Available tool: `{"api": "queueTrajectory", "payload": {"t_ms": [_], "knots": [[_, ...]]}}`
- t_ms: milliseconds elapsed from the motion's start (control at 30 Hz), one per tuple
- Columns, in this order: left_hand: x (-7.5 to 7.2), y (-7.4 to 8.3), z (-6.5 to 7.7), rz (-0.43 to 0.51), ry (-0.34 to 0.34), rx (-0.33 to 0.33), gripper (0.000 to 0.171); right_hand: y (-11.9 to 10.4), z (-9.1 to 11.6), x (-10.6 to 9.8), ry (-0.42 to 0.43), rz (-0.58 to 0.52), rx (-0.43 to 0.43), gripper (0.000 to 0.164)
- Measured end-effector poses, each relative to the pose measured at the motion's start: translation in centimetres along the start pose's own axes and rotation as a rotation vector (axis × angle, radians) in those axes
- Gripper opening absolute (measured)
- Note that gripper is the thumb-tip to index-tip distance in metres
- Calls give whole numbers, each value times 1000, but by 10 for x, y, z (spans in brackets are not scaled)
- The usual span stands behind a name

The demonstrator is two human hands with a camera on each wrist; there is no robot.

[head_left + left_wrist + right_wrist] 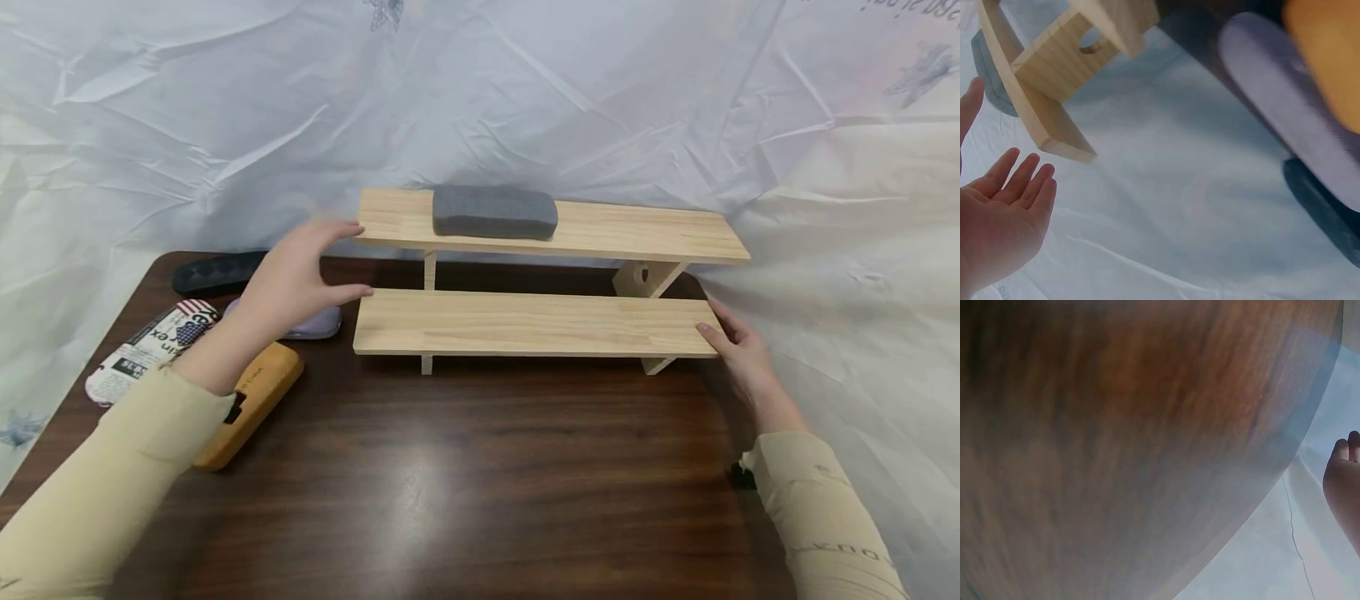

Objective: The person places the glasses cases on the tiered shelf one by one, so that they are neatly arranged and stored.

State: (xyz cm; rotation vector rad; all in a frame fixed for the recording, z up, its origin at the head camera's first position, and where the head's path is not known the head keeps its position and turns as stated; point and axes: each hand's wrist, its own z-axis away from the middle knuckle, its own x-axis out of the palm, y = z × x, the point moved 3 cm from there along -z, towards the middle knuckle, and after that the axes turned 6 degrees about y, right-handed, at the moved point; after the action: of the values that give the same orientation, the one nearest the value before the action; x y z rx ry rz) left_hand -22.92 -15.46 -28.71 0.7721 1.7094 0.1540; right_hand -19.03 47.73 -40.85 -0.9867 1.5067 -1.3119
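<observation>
A two-tier wooden shelf [525, 323] stands at the back of the table, with a grey glasses case [495, 212] lying on its upper board. My right hand [744, 360] grips the right end of the lower board, thumb on top and fingers beneath. At the shelf's left end is my left hand [288, 275], its thumb and fingers spread near the board ends. In the left wrist view that hand [1007, 212] has extended fingers and holds nothing. The right wrist view shows only part of the right hand [1344, 481]; the shelf is outside it.
Left on the brown table [480, 492] lie an orange case [258, 400], a lavender case [318, 323], a black case [217, 273] and a print-patterned case [153, 350]. The left forearm partly covers them. A wrinkled white sheet [247, 108] hangs behind the table.
</observation>
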Motion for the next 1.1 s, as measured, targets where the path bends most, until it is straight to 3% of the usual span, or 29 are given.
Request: {"api": "queueTrajectory", "payload": {"t_ms": [333, 500, 867, 1100], "knots": [[-5, -31, 63, 6, 49, -8, 75, -2, -1, 3, -1, 10, 18, 73], [-2, -50, 92, -12, 41, -25, 78, -1, -1, 2, -7, -7, 23, 71], [1, -87, 142, -68, 99, -25, 82, 2, -1, 1, 9, 46, 42, 72], [7, -105, 167, -64, 87, -98, 83, 2, -2, -1, -10, 32, 4, 72]]}}
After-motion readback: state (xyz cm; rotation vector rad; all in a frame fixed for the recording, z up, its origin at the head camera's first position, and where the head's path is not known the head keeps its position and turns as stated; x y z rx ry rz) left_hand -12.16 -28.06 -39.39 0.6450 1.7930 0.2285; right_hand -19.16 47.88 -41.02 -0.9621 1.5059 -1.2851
